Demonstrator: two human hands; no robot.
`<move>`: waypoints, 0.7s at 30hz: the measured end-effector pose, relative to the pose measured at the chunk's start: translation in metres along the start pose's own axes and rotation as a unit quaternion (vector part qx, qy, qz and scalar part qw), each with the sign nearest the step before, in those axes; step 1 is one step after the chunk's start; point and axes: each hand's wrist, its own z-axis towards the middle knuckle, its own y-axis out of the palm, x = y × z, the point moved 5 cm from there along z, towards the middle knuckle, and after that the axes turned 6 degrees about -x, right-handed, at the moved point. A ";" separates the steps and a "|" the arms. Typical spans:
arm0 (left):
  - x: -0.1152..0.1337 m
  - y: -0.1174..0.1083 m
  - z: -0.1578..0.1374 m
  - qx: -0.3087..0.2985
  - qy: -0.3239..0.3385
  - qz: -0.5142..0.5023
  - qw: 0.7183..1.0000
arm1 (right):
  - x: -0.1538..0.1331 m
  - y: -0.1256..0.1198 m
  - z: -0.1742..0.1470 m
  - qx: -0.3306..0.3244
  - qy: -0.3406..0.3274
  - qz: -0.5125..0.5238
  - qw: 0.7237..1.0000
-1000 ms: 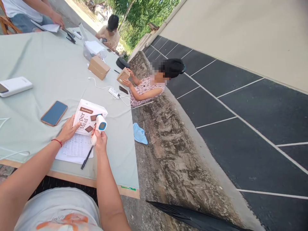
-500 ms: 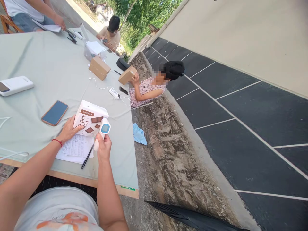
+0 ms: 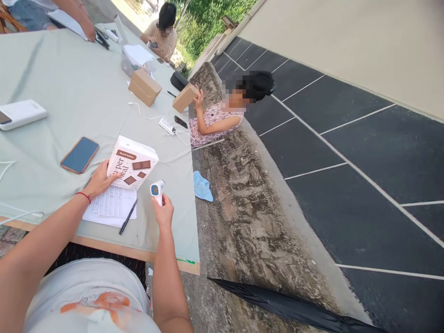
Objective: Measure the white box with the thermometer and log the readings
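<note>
My left hand (image 3: 100, 179) grips the lower left of a white "Super Meal" box (image 3: 144, 172), thumb across its printed front. The box stands on the table, slightly tilted, at the far edge of some sheets of handwritten paper (image 3: 107, 203). My right hand (image 3: 163, 210) is closed around the handle of a white infrared thermometer (image 3: 157, 188) with a small blue-framed screen. The thermometer is held to the right of the box, apart from it. A black pen (image 3: 128, 216) lies at the right edge of the papers.
A smartphone (image 3: 79, 155) and a white power bank (image 3: 22, 114) lie left. Farther back are a brown carton (image 3: 144, 87), a power strip (image 3: 167, 126) and a plastic tub (image 3: 130, 64). One person (image 3: 218, 118) holds another carton (image 3: 183, 98); two others sit beyond.
My right hand has drawn the thermometer rightward, away from the box front, and its screen is turned differently. My left hand still holds the box. The view has shifted slightly.
</note>
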 end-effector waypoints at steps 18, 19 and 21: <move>0.011 -0.005 0.000 0.033 0.002 -0.013 0.999 | 0.007 0.052 -0.052 -0.270 -0.425 -0.308 0.807; 0.014 -0.007 0.000 0.044 0.012 -0.018 0.999 | 0.005 0.050 -0.052 -0.282 -0.440 -0.322 0.789; 0.020 -0.012 0.003 0.073 0.039 -0.031 0.996 | 0.002 0.040 -0.049 -0.307 -0.467 -0.316 0.767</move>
